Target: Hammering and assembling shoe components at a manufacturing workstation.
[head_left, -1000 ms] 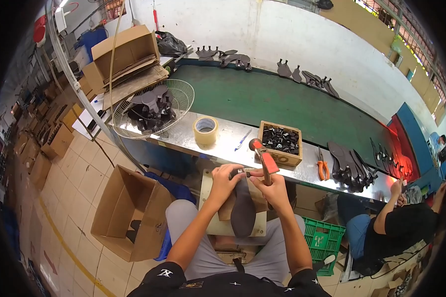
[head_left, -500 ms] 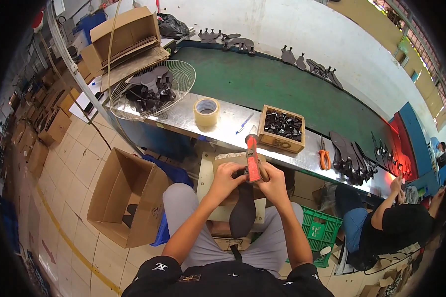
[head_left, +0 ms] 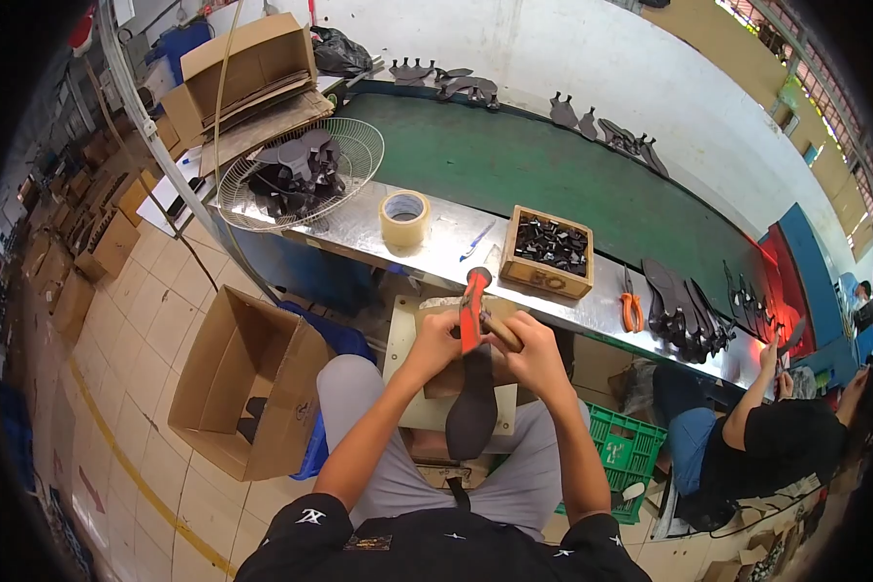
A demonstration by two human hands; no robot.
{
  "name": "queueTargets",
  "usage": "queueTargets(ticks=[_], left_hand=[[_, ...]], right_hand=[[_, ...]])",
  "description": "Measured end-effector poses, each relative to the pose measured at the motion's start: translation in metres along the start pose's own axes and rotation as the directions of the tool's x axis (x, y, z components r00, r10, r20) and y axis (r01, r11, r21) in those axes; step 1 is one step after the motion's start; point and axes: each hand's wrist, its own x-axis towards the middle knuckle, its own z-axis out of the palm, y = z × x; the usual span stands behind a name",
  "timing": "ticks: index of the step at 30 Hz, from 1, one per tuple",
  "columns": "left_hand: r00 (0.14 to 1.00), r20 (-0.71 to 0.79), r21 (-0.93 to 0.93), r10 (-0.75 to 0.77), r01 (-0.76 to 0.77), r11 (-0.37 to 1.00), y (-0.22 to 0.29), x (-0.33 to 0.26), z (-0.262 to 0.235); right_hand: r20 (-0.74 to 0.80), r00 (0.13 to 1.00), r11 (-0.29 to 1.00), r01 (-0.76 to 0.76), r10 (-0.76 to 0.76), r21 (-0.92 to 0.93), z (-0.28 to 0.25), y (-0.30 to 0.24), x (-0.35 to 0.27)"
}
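My right hand [head_left: 533, 351] is closed around the wooden handle of a hammer with a red head [head_left: 471, 315]. That head hangs over the upper end of a dark shoe sole [head_left: 471, 419], beside the fingers of my left hand [head_left: 436, 341]. My left hand is closed on the sole's upper end, and its fingertips are partly hidden behind the hammer. Between my knees, the sole's broad end points toward me. Under it stands a work block [head_left: 444, 386] on a pale plate [head_left: 401, 335].
Ahead, a metal-edged bench holds a tape roll [head_left: 404, 233], a pen [head_left: 476, 242], a wooden box of small black parts [head_left: 565, 282], orange pliers [head_left: 631, 308] and a wire basket of soles [head_left: 225, 199]. A carton [head_left: 196, 412] stands left, a green crate [head_left: 616, 475] right. A co-worker [head_left: 776, 446] sits at right.
The hammer has shifted a little left and its handle has swung into fuller view. My right hand has risen slightly; my left hand stays by the sole's upper end.
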Motion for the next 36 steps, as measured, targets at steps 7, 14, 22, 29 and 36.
queueTargets(ticks=[7,14,22,29,36], left_hand=[[0.999,0.046,-0.005,0.010,-0.010,1.000,-0.015,-0.003,-0.001],[0.994,0.076,-0.125,-0.076,0.085,0.989,-0.010,-0.002,-0.001],[0.996,0.069,-0.102,-0.056,0.063,0.993,-0.003,-0.003,-0.002],[0.996,0.091,0.070,0.005,-0.011,0.997,-0.011,-0.006,-0.001],[0.986,0.164,0.438,-0.012,-0.062,0.897,-0.009,-0.015,-0.005]], right_hand=[[-0.057,0.931,0.757,-0.256,0.361,0.601,-0.005,-0.045,-0.046],[-0.154,0.959,0.904,-0.161,0.238,0.396,-0.025,-0.063,-0.069],[-0.051,0.972,0.927,-0.203,0.230,0.314,-0.028,-0.065,-0.066],[-0.192,0.981,0.986,0.049,-0.018,0.159,-0.026,-0.062,-0.064],[-0.108,0.994,0.999,-0.009,0.013,0.036,-0.029,-0.078,-0.069]])
